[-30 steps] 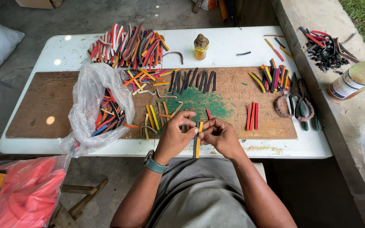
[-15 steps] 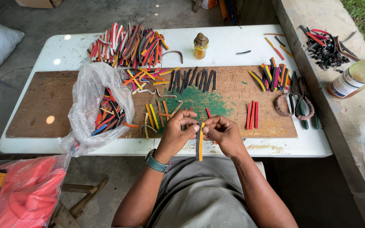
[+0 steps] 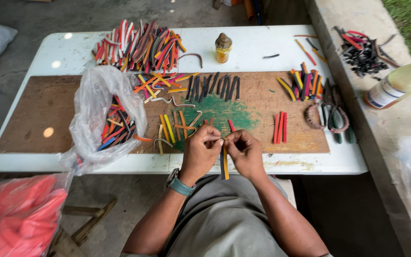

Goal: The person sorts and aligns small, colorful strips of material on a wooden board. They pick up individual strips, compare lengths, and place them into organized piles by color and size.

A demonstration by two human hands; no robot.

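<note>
strip (image 3: 224, 162) top hidden – fingertips, both hands

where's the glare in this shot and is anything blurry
Head view: bright glare spots on the white table and the brown board; soft daylight, faint shadows; both hands and the strip are sharp; table edges bow slightly from wide-angle distortion.
</note>
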